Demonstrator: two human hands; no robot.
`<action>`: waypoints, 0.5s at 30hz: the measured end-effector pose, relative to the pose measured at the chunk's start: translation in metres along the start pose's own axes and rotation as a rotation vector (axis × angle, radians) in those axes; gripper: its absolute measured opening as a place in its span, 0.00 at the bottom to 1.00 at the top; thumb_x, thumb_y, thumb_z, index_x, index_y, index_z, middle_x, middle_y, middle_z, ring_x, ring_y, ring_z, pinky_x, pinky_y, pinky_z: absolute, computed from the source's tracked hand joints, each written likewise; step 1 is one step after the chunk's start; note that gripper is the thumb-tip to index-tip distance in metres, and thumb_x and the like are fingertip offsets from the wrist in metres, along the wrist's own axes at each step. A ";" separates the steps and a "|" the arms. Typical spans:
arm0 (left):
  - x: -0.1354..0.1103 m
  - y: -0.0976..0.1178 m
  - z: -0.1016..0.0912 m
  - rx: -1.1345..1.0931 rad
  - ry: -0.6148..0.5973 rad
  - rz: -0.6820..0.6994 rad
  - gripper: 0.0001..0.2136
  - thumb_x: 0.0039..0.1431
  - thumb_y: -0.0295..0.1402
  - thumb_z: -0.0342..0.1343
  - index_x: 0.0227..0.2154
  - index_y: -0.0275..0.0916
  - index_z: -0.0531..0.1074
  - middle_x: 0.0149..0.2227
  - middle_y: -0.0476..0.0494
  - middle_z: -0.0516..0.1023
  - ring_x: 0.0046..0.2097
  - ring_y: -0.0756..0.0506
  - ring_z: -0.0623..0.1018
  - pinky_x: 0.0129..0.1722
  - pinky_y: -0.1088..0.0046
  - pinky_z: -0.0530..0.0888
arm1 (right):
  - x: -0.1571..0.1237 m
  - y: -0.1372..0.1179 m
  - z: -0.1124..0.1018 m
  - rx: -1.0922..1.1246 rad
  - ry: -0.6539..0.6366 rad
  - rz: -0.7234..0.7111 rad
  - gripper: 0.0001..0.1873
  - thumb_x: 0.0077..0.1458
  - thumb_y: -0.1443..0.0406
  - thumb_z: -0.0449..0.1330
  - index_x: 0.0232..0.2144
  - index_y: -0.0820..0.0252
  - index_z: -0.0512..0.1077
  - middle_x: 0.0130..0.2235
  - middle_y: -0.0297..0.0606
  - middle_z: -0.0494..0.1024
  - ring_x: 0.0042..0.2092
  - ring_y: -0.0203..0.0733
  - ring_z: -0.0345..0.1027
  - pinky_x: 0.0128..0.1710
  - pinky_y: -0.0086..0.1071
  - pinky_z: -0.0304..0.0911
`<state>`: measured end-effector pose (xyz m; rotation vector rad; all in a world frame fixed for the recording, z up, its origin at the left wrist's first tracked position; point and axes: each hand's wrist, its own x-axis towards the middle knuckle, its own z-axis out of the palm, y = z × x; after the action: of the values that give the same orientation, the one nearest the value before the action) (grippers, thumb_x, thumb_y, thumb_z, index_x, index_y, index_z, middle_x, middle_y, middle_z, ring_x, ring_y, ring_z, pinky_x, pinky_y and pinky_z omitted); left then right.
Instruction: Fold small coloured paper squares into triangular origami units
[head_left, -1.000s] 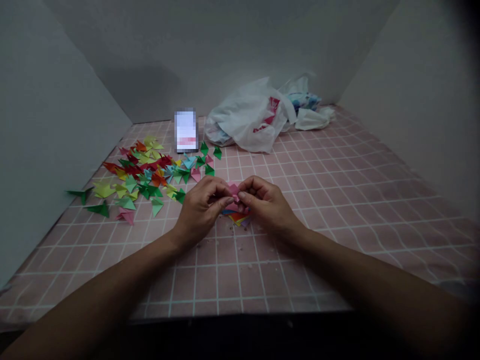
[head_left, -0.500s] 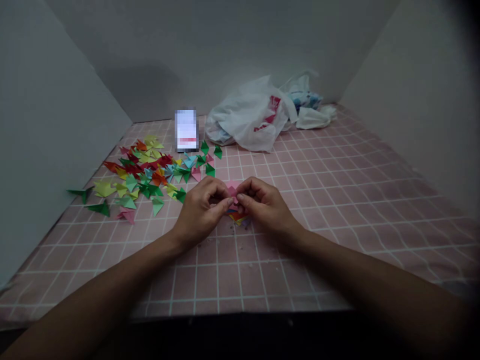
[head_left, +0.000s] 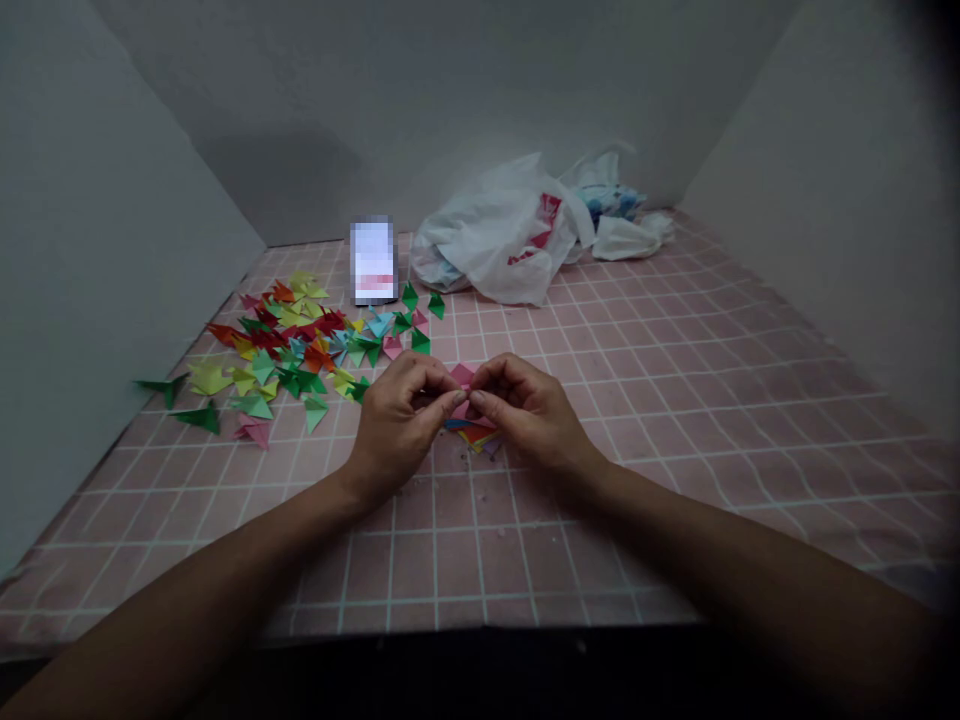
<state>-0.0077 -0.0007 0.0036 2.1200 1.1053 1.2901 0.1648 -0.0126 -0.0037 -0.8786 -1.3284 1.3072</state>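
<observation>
My left hand (head_left: 396, 420) and my right hand (head_left: 529, 408) meet at the middle of the pink checked tabletop (head_left: 675, 380). Both pinch a small folded pink paper piece (head_left: 461, 377) between thumbs and fingertips; most of it is hidden by the fingers. Just under the hands lies a small stack of coloured paper sheets (head_left: 474, 434), with yellow, orange and blue edges showing. To the left spreads a pile of several folded paper triangles (head_left: 289, 345) in green, red, yellow, blue and pink.
A white plastic bag (head_left: 499, 240) with blue and white things behind it lies at the back. A blurred upright card or phone (head_left: 373, 260) stands by the back wall. Grey walls close in the left, back and right sides.
My fingers have shifted slightly on the pink paper piece. Both hands stay in the same place; nothing else has moved.
</observation>
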 end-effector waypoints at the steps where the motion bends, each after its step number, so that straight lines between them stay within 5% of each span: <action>1: 0.000 0.000 0.000 0.013 0.010 0.015 0.05 0.58 0.27 0.64 0.29 0.40 0.73 0.34 0.46 0.74 0.38 0.47 0.76 0.35 0.71 0.74 | 0.000 0.000 0.000 -0.022 0.003 -0.005 0.06 0.53 0.63 0.64 0.31 0.57 0.69 0.32 0.32 0.73 0.34 0.36 0.68 0.36 0.33 0.67; 10: -0.002 0.002 0.001 0.132 0.026 0.165 0.04 0.61 0.24 0.60 0.34 0.39 0.73 0.39 0.45 0.74 0.42 0.47 0.76 0.41 0.69 0.76 | -0.004 -0.001 0.000 -0.197 0.095 -0.047 0.05 0.56 0.64 0.62 0.30 0.58 0.70 0.30 0.33 0.73 0.32 0.37 0.67 0.35 0.35 0.63; 15: -0.002 0.001 0.001 0.127 0.059 0.129 0.03 0.62 0.26 0.61 0.34 0.39 0.73 0.40 0.44 0.73 0.44 0.46 0.75 0.43 0.67 0.75 | -0.004 -0.003 -0.001 -0.202 0.112 -0.039 0.05 0.55 0.65 0.61 0.29 0.58 0.69 0.29 0.33 0.71 0.31 0.37 0.66 0.33 0.35 0.61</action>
<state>-0.0066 -0.0028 0.0031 2.2925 1.1175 1.3822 0.1667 -0.0166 -0.0011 -1.0440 -1.3984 1.0909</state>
